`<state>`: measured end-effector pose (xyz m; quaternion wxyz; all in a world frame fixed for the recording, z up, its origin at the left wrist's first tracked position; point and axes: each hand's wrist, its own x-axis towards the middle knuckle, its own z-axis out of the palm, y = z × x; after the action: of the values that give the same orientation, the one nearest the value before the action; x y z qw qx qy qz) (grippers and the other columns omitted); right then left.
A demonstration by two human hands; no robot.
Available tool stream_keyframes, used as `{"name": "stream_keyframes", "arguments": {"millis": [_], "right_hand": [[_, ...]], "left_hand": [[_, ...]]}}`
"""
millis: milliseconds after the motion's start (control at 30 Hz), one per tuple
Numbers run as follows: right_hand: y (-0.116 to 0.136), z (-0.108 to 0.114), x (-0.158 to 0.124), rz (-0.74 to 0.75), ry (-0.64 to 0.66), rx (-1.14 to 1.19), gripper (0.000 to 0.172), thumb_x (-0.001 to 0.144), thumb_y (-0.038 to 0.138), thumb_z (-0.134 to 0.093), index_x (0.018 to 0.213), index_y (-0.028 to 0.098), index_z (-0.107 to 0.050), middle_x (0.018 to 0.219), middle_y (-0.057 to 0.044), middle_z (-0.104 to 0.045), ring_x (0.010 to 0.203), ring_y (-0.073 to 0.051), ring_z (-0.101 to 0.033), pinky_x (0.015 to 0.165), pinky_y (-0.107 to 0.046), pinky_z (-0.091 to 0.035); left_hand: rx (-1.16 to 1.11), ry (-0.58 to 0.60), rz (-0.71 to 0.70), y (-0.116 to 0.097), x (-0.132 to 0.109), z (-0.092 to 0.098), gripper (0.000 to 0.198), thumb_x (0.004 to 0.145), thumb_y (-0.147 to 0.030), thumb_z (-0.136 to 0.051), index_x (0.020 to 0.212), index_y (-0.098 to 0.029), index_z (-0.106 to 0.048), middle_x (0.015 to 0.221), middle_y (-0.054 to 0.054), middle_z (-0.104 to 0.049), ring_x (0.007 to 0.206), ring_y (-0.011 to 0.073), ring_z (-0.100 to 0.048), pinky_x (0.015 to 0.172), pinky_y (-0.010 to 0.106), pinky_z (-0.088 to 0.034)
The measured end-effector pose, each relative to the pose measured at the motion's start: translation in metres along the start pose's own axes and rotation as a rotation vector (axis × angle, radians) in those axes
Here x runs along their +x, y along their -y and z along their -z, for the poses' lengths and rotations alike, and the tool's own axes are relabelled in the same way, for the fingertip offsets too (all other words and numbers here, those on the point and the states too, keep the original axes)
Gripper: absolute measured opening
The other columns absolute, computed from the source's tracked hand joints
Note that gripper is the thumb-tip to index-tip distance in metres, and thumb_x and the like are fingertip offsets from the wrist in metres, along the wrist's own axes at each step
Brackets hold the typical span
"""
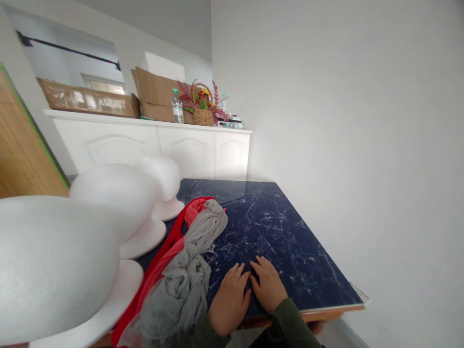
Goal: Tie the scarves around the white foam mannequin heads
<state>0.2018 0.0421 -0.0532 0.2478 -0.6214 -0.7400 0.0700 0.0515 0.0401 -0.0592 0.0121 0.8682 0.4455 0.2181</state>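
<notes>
My left hand (230, 299) and right hand (268, 289) lie flat and open on the dark blue marble table (290, 232), holding nothing. They are just right of the grey scarf (192, 270). A red scarf (161, 263) touches the grey scarf's left side.

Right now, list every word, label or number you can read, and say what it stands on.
No text here can be read.
The label on the water bottle: too small to read.
The markings on the long cardboard box on the counter: blurred, unreadable.
</notes>
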Motion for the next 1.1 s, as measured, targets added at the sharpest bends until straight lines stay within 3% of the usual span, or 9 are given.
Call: {"name": "stream_keyframes", "arguments": {"millis": [1100], "right_hand": [[0.0001, 0.0003, 0.0003, -0.011, 0.006, 0.03, 0.04, 0.082, 0.024, -0.044, 0.119, 0.016, -0.057, 0.13, -0.008, -0.048, 0.126, -0.022, -0.036, 0.108, -0.037, -0.024]], "left_hand": [[0.038, -0.026, -0.022, -0.0001, -0.001, -0.0008, 0.036, 0.082, -0.02, -0.043, 0.117, -0.015, -0.053, 0.128, 0.01, -0.05, 0.123, 0.0235, -0.041, 0.1, 0.045, -0.039]]}}
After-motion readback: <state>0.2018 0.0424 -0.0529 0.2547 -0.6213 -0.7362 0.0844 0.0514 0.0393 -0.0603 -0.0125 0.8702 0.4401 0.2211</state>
